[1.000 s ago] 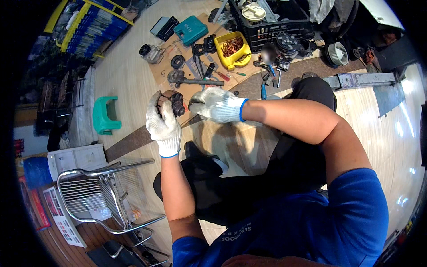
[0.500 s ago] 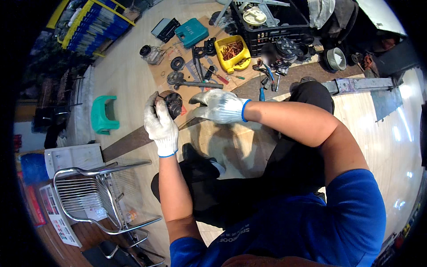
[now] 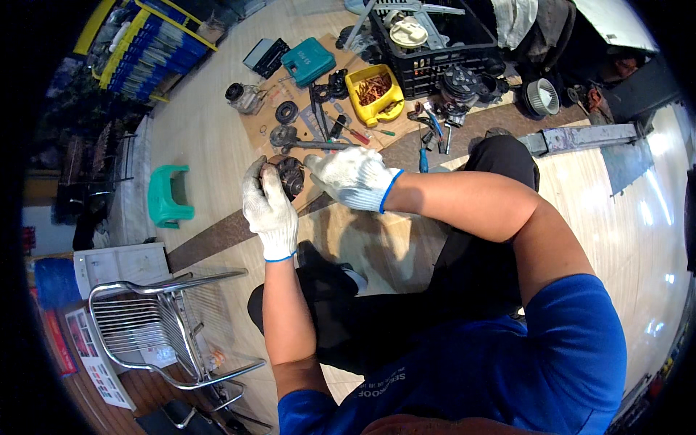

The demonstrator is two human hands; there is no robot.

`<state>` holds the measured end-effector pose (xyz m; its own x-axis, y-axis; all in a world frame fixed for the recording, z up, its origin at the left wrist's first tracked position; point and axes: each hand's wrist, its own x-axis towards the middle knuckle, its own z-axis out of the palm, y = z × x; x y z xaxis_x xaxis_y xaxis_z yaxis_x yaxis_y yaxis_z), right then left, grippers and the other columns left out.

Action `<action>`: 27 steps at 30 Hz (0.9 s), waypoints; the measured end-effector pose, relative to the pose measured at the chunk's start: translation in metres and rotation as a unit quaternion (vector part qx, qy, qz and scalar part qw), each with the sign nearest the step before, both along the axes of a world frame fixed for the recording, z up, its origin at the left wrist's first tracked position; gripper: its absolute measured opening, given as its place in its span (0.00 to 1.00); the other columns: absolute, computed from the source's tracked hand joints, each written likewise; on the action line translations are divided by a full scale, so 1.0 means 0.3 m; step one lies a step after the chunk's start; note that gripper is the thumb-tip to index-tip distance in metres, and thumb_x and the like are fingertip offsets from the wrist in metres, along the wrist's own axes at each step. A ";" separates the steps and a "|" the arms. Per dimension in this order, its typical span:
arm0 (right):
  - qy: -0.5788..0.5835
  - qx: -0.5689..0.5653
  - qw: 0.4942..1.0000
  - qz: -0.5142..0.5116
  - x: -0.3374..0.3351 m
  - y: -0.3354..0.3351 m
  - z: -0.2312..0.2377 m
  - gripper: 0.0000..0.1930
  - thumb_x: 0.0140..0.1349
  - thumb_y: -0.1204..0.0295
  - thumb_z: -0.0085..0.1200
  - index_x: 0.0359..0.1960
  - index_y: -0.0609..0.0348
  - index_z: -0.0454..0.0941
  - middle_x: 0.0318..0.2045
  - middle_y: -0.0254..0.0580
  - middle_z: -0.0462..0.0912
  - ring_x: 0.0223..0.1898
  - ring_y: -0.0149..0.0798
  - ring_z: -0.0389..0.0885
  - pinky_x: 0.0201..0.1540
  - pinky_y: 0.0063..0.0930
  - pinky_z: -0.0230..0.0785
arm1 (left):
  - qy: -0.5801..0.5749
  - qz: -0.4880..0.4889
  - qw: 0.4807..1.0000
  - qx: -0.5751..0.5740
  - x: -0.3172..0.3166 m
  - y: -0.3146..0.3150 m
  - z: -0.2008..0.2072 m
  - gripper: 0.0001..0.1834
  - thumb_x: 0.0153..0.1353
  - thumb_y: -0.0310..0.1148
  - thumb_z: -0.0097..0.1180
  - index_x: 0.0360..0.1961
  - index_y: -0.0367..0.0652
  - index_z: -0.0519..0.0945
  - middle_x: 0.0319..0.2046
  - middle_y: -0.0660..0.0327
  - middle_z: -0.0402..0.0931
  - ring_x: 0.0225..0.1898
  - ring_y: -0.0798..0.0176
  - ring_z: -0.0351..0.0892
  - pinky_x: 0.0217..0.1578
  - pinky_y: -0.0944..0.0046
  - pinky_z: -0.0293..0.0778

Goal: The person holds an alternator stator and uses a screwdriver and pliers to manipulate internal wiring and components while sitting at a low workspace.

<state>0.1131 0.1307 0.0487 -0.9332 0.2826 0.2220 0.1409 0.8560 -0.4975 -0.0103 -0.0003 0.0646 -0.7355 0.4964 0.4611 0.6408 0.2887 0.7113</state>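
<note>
In my left hand (image 3: 268, 206), which wears a white work glove, is a dark round motor part (image 3: 292, 176) with ridged segments and a copper-brown rim. The gloved fingers wrap round its left side and hide part of it. My right hand (image 3: 351, 176), gloved too, is close against the part's right edge with its fingers bent and drawn together. Whether those fingertips hold something small cannot be made out. Just beyond both hands, a dark long-handled tool with a round head (image 3: 284, 136) lies on a cardboard sheet (image 3: 259, 129).
Beyond are a black ring (image 3: 287, 112), a cut yellow jug (image 3: 375, 116) of rusty bolts, a teal case (image 3: 308, 61) and a black crate (image 3: 435, 72). A blue screwdriver (image 3: 423, 159) lies to the right. On the left stand a green stool (image 3: 168, 196) and a metal chair (image 3: 134, 319).
My right hand has moved left and closed in on the round part, its fingers drawing together from a spread pose. My left hand has shifted slightly right and nearer with the part, which is tilted differently.
</note>
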 end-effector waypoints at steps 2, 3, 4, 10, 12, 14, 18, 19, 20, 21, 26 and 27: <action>0.018 0.015 1.000 -0.004 -0.002 -0.001 -0.015 0.11 0.60 0.73 0.50 0.42 0.66 0.76 0.26 0.52 0.85 0.26 0.54 0.86 0.23 0.46 0.75 | 0.000 0.010 1.000 -0.013 0.001 0.000 0.001 0.19 0.71 0.37 0.52 0.52 0.31 0.79 0.46 0.46 0.82 0.47 0.53 0.83 0.50 0.57 0.77; 0.012 0.014 1.000 -0.002 -0.009 0.000 -0.032 0.09 0.62 0.73 0.50 0.41 0.64 0.75 0.26 0.51 0.84 0.27 0.53 0.86 0.23 0.46 0.75 | -0.003 0.015 1.000 -0.020 0.002 0.002 0.001 0.19 0.71 0.38 0.52 0.52 0.31 0.79 0.46 0.46 0.82 0.47 0.53 0.82 0.51 0.57 0.76; 0.007 0.013 1.000 0.000 -0.020 0.004 -0.050 0.08 0.63 0.72 0.50 0.40 0.62 0.74 0.26 0.49 0.83 0.27 0.52 0.86 0.22 0.45 0.75 | -0.006 0.020 0.999 -0.027 0.004 0.004 -0.002 0.20 0.71 0.38 0.52 0.52 0.31 0.79 0.46 0.45 0.82 0.47 0.52 0.82 0.51 0.57 0.76; 0.023 -0.087 0.996 0.008 -0.020 0.010 -0.038 0.12 0.65 0.67 0.50 0.42 0.63 0.75 0.32 0.57 0.84 0.34 0.57 0.86 0.33 0.47 0.77 | 0.054 0.022 0.998 -0.005 -0.016 -0.007 -0.015 0.20 0.73 0.41 0.49 0.51 0.35 0.81 0.44 0.49 0.84 0.44 0.53 0.84 0.48 0.58 0.77; -0.003 -0.135 0.991 0.005 -0.002 0.018 -0.016 0.16 0.68 0.61 0.49 0.44 0.63 0.76 0.34 0.60 0.84 0.37 0.59 0.85 0.39 0.47 0.77 | 0.015 0.045 0.999 -0.019 -0.019 -0.010 -0.008 0.20 0.73 0.42 0.49 0.52 0.35 0.81 0.44 0.49 0.84 0.45 0.54 0.84 0.48 0.58 0.77; -0.041 -0.123 0.991 0.014 -0.009 0.022 -0.022 0.17 0.68 0.61 0.49 0.48 0.62 0.76 0.39 0.58 0.83 0.42 0.59 0.83 0.43 0.49 0.76 | -0.021 0.057 0.998 -0.017 -0.016 -0.011 0.011 0.20 0.73 0.42 0.48 0.52 0.35 0.81 0.45 0.49 0.84 0.45 0.55 0.83 0.49 0.58 0.77; 0.011 -0.125 0.992 0.030 -0.018 0.023 -0.050 0.15 0.68 0.62 0.47 0.46 0.60 0.77 0.37 0.62 0.83 0.42 0.61 0.83 0.44 0.50 0.75 | -0.028 0.058 0.998 0.001 -0.016 -0.016 0.025 0.20 0.73 0.42 0.48 0.52 0.35 0.81 0.46 0.49 0.83 0.46 0.56 0.83 0.50 0.59 0.77; 0.009 -0.140 0.990 0.027 -0.017 0.022 -0.056 0.15 0.68 0.62 0.47 0.45 0.60 0.77 0.37 0.61 0.83 0.42 0.61 0.83 0.44 0.50 0.75 | -0.016 0.059 0.998 0.001 -0.019 -0.019 0.022 0.20 0.73 0.41 0.48 0.52 0.35 0.81 0.46 0.49 0.83 0.46 0.56 0.83 0.50 0.59 0.76; 0.007 -0.156 0.988 0.024 -0.014 0.016 -0.047 0.15 0.68 0.62 0.47 0.45 0.60 0.77 0.37 0.61 0.83 0.42 0.61 0.83 0.44 0.49 0.75 | -0.020 0.058 0.998 0.004 -0.020 -0.023 0.023 0.20 0.72 0.41 0.49 0.52 0.35 0.81 0.47 0.48 0.83 0.47 0.55 0.83 0.50 0.59 0.77; 0.006 -0.171 0.985 0.021 -0.013 0.011 -0.038 0.15 0.68 0.62 0.47 0.44 0.60 0.78 0.37 0.61 0.83 0.42 0.61 0.83 0.44 0.49 0.75 | -0.024 0.056 0.998 0.006 -0.019 -0.027 0.026 0.20 0.72 0.41 0.50 0.52 0.35 0.80 0.47 0.48 0.83 0.47 0.54 0.83 0.50 0.58 0.77; -0.081 -0.219 0.972 -0.020 -0.017 -0.007 -0.006 0.16 0.69 0.61 0.45 0.45 0.59 0.79 0.41 0.61 0.83 0.46 0.61 0.81 0.48 0.50 0.73 | -0.006 0.063 0.998 0.018 -0.024 -0.039 0.037 0.20 0.73 0.42 0.47 0.52 0.36 0.81 0.47 0.49 0.83 0.48 0.54 0.83 0.52 0.58 0.75; -0.108 -0.212 0.971 -0.031 -0.012 -0.007 0.002 0.16 0.69 0.60 0.45 0.45 0.58 0.79 0.41 0.61 0.83 0.46 0.60 0.81 0.49 0.50 0.72 | -0.002 0.067 0.998 0.011 -0.029 -0.046 0.041 0.20 0.73 0.42 0.47 0.52 0.37 0.81 0.47 0.49 0.83 0.48 0.54 0.82 0.52 0.57 0.75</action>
<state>0.1094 0.1284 0.0493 -0.9235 0.3625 -0.1258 0.3258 0.5678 -0.7559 -0.0191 -0.0140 0.0771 -0.7964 0.3825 0.4684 0.5949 0.3563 0.7205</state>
